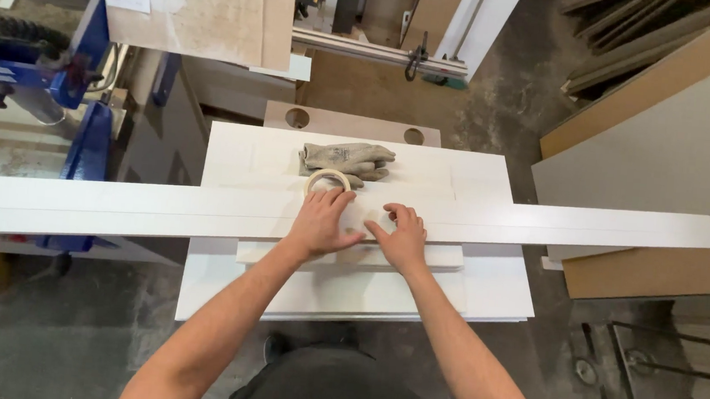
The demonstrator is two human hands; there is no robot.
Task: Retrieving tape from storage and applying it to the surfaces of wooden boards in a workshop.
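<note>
A long narrow white board (581, 226) lies crosswise over a stack of white panels (492, 286). My left hand (322, 222) rests flat on the board near its middle, fingertips touching a roll of beige tape (328, 178). My right hand (400, 237) presses on the board just to the right, fingers spread. A pair of grey work gloves (348, 159) lies on the panel stack just behind the tape roll.
A blue machine (78, 76) stands at the left. Large boards (672, 140) lean at the right. A brown board with two round holes (352, 125) lies behind the stack. Dusty concrete floor surrounds the stack, with a metal frame (679, 369) at lower right.
</note>
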